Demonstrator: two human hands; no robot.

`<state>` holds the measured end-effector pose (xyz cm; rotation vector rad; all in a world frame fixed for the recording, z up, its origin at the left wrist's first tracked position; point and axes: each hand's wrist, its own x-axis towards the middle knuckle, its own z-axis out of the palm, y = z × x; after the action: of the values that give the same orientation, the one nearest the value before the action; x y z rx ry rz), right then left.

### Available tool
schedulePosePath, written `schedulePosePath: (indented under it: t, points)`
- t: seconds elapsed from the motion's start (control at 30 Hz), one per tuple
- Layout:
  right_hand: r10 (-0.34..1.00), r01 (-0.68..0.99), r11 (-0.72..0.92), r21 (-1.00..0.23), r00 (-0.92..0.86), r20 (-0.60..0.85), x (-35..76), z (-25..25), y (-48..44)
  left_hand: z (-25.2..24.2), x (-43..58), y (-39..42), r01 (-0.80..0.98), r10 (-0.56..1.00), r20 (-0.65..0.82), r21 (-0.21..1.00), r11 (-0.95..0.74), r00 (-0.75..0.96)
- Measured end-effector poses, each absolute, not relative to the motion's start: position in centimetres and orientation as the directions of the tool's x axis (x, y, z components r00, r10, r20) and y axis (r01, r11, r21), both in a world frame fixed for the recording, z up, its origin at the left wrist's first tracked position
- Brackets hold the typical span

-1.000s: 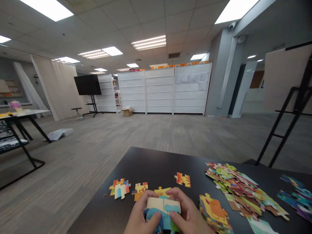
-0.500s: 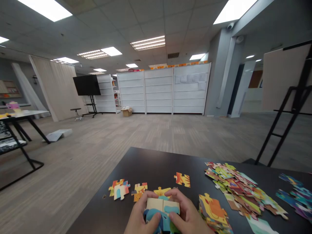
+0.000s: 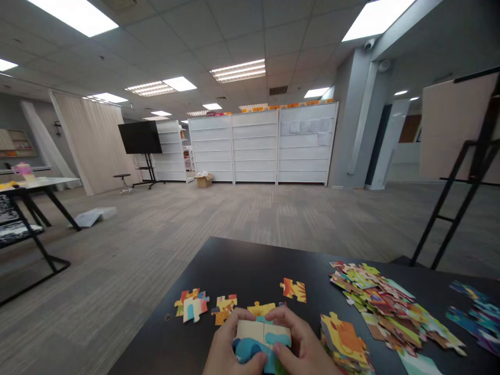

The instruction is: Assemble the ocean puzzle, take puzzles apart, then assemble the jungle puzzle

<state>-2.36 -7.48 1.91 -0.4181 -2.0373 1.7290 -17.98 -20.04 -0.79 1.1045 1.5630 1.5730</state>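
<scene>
Low in the head view, my left hand (image 3: 227, 345) and my right hand (image 3: 302, 345) are closed round the sides of the same cream-and-blue jigsaw puzzle pieces (image 3: 252, 330). Two cream parts meet along a straight seam there, and a blue shape lies below them. Both thumbs press on the near face. Beyond my fingertips lies a yellow puzzle piece (image 3: 261, 308), partly hidden. An orange striped piece (image 3: 294, 289) is farther off. Left of my hands are a yellow-orange piece (image 3: 225, 308) and a small overlapping group of pieces (image 3: 192, 304).
Right of my hands stands a stack of yellow-orange pieces (image 3: 344, 341). A large loose heap of pieces (image 3: 392, 302) spreads behind it, with dark blue pieces (image 3: 474, 312) at far right. The black table (image 3: 250, 258) has its edge on the left. An easel (image 3: 455, 208) stands behind the table.
The held pieces have tilted slightly, and the thumbs have shifted a little over their near face. The view has moved very slightly. The loose pieces on the table lie as before.
</scene>
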Motion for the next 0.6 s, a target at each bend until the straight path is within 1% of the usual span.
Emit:
schedulePosePath:
  t: [0.17, 0.27, 0.47, 0.6]
  points:
    - [0.485, -0.016, 0.2, -0.98, -0.867, 0.113, -2.4, 2.1, -7.6, -0.3, -17.9, -20.0, 0.191, 0.888, 0.11, 0.981, -0.026, -0.446]
    - [0.494, -0.014, 0.195, -0.981, -0.863, 0.111, -2.4, 2.4, -7.7, -0.3, -17.8, -19.9, 0.203, 0.879, 0.095, 0.979, 0.002, -0.468]
    - [0.477, 0.0, 0.263, -0.965, -0.869, 0.13, -2.6, 2.2, -7.3, 0.2, -17.8, -19.9, 0.18, 0.892, 0.13, 0.982, -0.055, -0.434]
    - [0.512, 0.054, 0.3, -0.952, -0.851, 0.113, -2.4, 1.3, -7.4, 1.1, -17.5, -20.3, 0.28, 0.86, 0.17, 0.96, -0.033, -0.481]
